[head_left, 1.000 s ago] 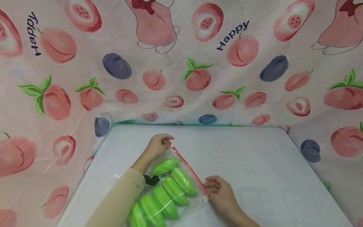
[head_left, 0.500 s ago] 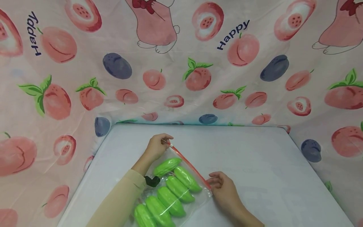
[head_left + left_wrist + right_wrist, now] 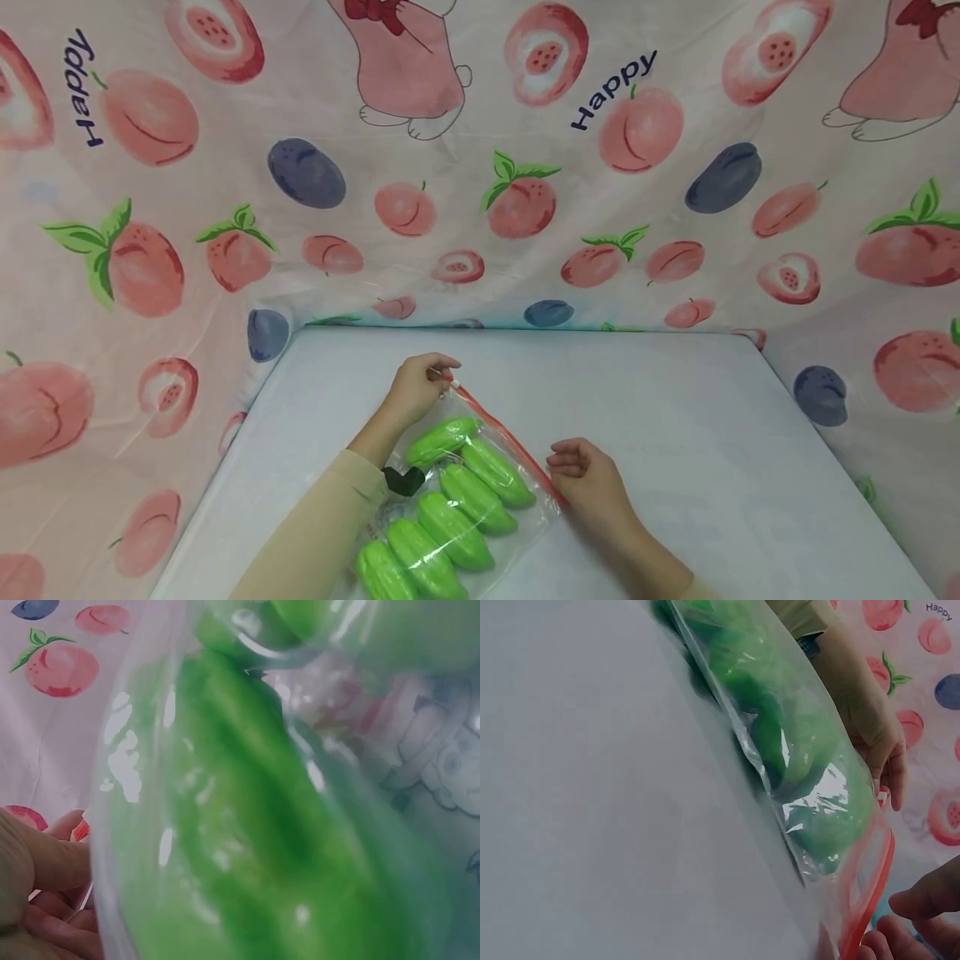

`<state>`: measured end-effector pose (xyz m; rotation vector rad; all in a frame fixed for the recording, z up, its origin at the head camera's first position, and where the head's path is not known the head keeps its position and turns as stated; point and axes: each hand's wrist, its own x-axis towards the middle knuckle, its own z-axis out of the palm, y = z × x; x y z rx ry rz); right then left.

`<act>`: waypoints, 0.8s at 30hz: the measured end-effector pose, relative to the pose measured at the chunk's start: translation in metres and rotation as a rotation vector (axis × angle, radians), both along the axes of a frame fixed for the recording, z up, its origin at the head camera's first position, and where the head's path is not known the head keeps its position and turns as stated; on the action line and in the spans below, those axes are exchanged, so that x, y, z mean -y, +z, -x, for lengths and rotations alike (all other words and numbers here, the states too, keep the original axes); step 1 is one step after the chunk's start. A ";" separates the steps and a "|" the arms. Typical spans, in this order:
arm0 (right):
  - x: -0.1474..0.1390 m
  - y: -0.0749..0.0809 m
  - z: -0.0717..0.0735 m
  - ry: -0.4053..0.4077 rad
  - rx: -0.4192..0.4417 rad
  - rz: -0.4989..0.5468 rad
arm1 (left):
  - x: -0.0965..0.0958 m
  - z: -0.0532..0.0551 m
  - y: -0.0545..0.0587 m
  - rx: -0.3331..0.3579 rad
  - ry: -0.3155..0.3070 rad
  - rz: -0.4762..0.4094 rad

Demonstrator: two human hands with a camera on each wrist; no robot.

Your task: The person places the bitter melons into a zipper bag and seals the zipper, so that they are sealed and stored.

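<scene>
A clear zip bag (image 3: 525, 525) with a red zip strip (image 3: 501, 427) lies slanted on the white table, several glossy green, elongated, ridged pieces (image 3: 453, 529) inside it. At the strip's upper end, by the small white slider, my left hand (image 3: 416, 387) pinches the bag's edge. My right hand (image 3: 592, 483) is at the lower right end of the strip; in the right wrist view its thumb and fingers (image 3: 926, 896) are spread apart, the strip running beside the fingertips. A green piece (image 3: 247, 825) behind clear plastic fills most of the left wrist view.
The white tabletop (image 3: 712, 433) extends behind and to the right of the bag. Cloth walls (image 3: 465, 208) printed with peaches and rabbits surround it at the back and sides. A black band (image 3: 403, 481) is at the left wrist.
The bag has shifted slightly to the right. My right hand has moved away from me along the strip's lower end, its fingers now beyond the strip. My left hand has stayed in place.
</scene>
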<state>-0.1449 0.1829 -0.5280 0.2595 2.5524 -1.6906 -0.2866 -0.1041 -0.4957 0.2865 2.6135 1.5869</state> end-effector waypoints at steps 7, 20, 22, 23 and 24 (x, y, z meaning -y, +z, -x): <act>0.008 0.002 0.012 0.004 -0.038 -0.004 | -0.004 -0.002 0.002 -0.013 0.003 -0.006; 0.032 0.024 0.033 0.049 -0.165 0.097 | -0.012 -0.011 0.014 -0.027 -0.023 -0.052; 0.035 0.028 0.036 0.053 -0.177 0.105 | -0.013 -0.012 0.015 -0.030 -0.027 -0.055; 0.037 0.029 0.037 0.055 -0.183 0.110 | -0.014 -0.013 0.016 -0.030 -0.031 -0.055; 0.039 0.031 0.039 0.055 -0.189 0.113 | -0.015 -0.013 0.016 -0.032 -0.034 -0.054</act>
